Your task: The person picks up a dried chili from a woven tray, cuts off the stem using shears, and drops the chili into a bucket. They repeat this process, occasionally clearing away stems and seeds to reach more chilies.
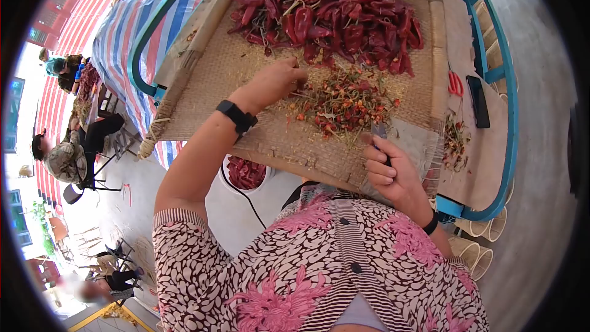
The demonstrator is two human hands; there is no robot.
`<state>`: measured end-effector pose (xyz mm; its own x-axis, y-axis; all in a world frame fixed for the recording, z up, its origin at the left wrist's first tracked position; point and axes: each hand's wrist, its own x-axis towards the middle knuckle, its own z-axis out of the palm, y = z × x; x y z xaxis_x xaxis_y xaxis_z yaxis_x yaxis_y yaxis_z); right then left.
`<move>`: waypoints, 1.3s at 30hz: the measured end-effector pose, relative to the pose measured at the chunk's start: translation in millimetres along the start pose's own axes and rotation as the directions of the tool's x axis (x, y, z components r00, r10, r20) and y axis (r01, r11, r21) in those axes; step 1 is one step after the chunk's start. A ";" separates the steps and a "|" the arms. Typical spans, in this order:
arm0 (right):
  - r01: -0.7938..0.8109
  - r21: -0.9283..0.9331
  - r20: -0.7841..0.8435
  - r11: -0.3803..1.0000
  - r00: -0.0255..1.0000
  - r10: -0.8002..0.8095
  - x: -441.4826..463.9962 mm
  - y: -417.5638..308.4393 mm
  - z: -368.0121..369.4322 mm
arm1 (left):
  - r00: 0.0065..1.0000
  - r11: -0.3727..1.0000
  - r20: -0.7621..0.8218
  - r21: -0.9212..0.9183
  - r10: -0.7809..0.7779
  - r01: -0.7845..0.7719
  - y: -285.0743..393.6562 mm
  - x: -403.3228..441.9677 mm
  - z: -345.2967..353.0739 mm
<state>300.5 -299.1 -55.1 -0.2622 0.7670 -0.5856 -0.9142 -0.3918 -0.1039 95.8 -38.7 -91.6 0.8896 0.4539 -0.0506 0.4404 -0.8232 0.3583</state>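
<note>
Clasps a small metal-bladed tool (379,131) in the right hand (396,176); curls the left hand (275,84) beside pepper trimmings (350,107), grip unclear. Has red peppers (353,37) heaped on a woven tray (215,86), probably light, leathery, easily torn, best taken by the stem.

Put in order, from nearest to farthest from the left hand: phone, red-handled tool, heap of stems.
1. Heap of stems, just right of the left hand.
2. Red-handled tool, farther right.
3. Phone, right beyond the tool.
</note>
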 end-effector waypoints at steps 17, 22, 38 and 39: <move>0.102 -0.070 -0.021 0.992 0.994 -0.104 -9.8 -1.5 -0.9 | 0.997 0.976 -0.020 -0.203 -0.080 0.074 -2.4 -11.8 4.1; 0.113 -0.057 -0.042 0.992 0.992 -0.115 -11.4 -2.1 -2.4 | 0.989 0.975 0.064 -0.174 -0.130 0.140 -4.5 -8.1 10.1; 0.233 -0.846 0.070 0.479 0.940 -0.334 -21.5 9.6 41.3 | 0.926 0.450 0.164 -0.836 -0.340 0.314 63.9 -69.8 -64.5; 0.238 -0.848 0.079 0.474 0.940 -0.331 -19.3 11.2 43.8 | 0.931 0.414 0.137 -0.867 -0.337 0.278 75.0 -73.4 -65.7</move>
<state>281.8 -296.0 -9.7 0.0320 0.8912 -0.4526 -0.2338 -0.4336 -0.8703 55.6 -111.3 0.2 0.6966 0.6535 -0.2960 0.3245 0.0809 0.9424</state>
